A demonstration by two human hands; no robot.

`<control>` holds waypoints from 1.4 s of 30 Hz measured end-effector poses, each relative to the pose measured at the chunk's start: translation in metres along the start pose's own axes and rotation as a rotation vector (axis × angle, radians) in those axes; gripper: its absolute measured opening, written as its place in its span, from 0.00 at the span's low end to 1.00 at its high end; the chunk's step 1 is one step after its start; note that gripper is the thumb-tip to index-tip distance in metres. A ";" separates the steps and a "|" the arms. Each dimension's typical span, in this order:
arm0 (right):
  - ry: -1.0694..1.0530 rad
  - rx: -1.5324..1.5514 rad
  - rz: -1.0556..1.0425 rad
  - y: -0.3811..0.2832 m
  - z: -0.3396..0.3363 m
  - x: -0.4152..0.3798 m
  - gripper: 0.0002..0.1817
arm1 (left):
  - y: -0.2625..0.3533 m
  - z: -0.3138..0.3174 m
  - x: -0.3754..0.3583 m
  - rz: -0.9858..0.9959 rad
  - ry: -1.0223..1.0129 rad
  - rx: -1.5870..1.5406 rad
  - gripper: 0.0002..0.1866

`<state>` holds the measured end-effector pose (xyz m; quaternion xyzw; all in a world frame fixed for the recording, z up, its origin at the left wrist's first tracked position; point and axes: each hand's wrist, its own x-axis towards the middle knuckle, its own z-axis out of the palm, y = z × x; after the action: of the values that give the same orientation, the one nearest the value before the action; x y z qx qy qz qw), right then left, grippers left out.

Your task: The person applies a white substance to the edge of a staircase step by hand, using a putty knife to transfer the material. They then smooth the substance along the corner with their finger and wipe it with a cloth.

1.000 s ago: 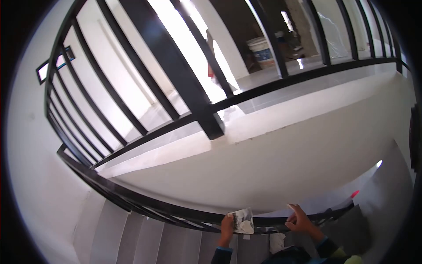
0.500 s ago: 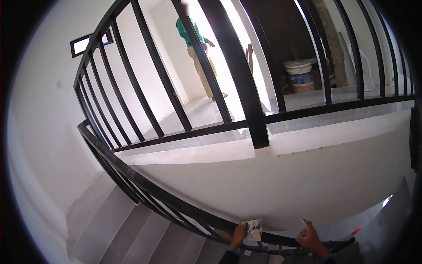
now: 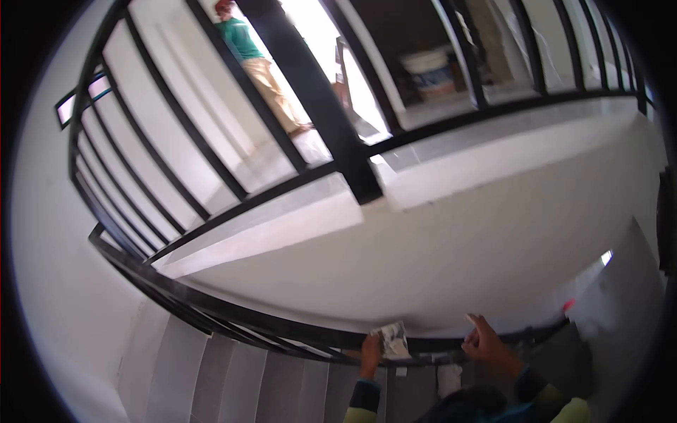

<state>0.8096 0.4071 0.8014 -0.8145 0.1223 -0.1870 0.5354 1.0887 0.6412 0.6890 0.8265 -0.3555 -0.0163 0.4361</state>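
My left hand [image 3: 369,356] is closed on the edge of a small flat plate smeared with whitish paste [image 3: 393,340], just above the black stair handrail [image 3: 282,323]. To its right, my right hand [image 3: 488,345] has its fingers bent together, with a small pale piece [image 3: 470,319] showing at the fingertips. What that piece is cannot be made out. The two hands are apart, both near the handrail. A pale, blurred object [image 3: 449,379] lies below, between my arms.
Grey stair steps [image 3: 243,377] descend below the handrail. A black balcony railing [image 3: 321,106] stands on a white ledge [image 3: 451,173] ahead. Behind it are a person in a green top [image 3: 241,39] and a paint bucket [image 3: 428,72]. Something red [image 3: 568,305] shows at lower right.
My view has tilted and swung, so the railing and the person sit further left and higher. Both hands appear slightly higher and further left, holding as before; more of my sleeves shows.
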 end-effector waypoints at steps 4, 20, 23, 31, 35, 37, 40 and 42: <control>0.092 -0.037 -0.026 0.015 -0.004 -0.016 0.40 | -0.047 0.010 0.003 -0.022 -0.005 -0.012 0.14; 0.014 0.093 0.256 0.032 0.070 -0.120 0.41 | 0.050 -0.011 0.003 -0.467 -0.039 -0.504 0.24; 0.028 0.093 0.274 0.029 0.060 -0.136 0.41 | 0.064 -0.010 0.002 -0.485 0.041 -0.405 0.25; 0.273 -0.056 0.405 0.010 0.007 -0.191 0.40 | 0.049 -0.020 0.005 -0.390 -0.079 -0.490 0.26; 0.328 -0.238 0.344 0.025 -0.001 -0.201 0.40 | 0.049 -0.012 0.008 -0.173 -0.086 -0.270 0.27; 0.383 -0.240 0.330 0.033 0.002 -0.216 0.40 | 0.033 -0.010 0.004 -0.223 -0.122 -0.423 0.26; 0.364 -0.306 0.370 0.049 0.007 -0.218 0.39 | 0.065 -0.016 0.001 -0.370 -0.098 -0.595 0.24; 0.335 -0.200 0.488 0.061 -0.006 -0.235 0.38 | 0.049 -0.011 0.000 -0.260 0.044 -0.253 0.24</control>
<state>0.5954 0.4718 0.7064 -0.7677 0.4186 -0.1713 0.4539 1.0647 0.6312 0.7316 0.8041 -0.2313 -0.0989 0.5386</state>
